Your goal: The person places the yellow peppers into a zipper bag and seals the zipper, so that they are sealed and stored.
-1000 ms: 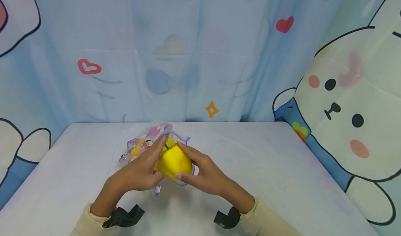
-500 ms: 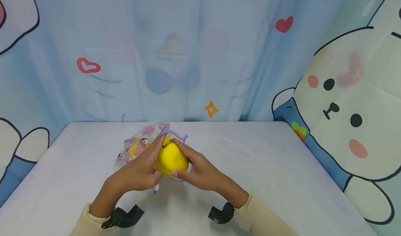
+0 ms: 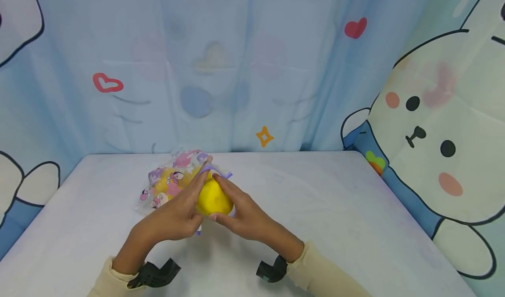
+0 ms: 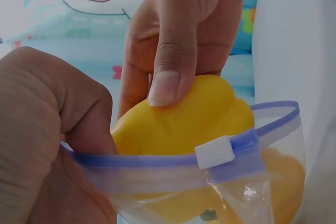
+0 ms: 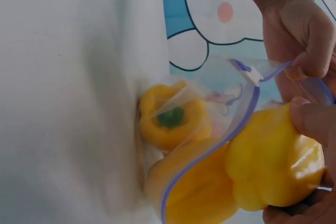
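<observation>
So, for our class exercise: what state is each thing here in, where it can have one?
Zip bag: unzipped, mouth open.
White slider: on the bag's rim.
Held pepper: at the bag's mouth.
Green-stemmed pepper: inside the bag, stem on.
Other bagged pepper: inside the bag.
Left grip: holding the bag's rim.
Right grip: holding a pepper.
Curtain: hanging.
</observation>
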### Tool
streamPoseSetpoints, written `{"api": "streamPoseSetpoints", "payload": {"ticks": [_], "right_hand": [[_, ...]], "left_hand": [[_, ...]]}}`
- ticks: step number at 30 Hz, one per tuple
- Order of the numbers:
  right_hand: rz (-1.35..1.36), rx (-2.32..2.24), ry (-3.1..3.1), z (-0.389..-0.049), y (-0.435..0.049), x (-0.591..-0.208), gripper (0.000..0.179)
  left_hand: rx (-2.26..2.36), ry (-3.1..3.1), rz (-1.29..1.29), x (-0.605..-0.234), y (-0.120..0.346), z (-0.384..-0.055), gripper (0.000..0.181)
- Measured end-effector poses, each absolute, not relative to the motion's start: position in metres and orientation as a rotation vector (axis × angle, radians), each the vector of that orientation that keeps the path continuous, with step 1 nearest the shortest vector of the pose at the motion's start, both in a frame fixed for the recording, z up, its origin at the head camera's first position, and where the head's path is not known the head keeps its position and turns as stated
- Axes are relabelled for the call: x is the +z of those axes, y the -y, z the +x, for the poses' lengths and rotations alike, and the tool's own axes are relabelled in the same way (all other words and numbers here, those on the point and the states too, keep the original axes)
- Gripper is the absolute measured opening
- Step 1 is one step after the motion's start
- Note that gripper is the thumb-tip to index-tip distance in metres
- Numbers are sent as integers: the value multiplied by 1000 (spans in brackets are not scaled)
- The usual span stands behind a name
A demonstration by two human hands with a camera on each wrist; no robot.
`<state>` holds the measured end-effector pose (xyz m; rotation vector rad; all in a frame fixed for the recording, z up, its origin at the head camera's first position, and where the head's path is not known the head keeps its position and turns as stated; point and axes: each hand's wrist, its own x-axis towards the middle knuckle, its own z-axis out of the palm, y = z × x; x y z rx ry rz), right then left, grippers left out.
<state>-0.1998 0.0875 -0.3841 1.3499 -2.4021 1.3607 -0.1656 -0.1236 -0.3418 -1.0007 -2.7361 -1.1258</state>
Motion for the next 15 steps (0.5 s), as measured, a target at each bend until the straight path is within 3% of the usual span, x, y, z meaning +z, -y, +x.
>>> {"api": "streamPoseSetpoints", "payload": {"ticks": [15], "right_hand": [[1254,1422,2224,-206,-73,-384,76]], "left_hand": [[-1084,2628,-1010,-340,133,-169,95]]}}
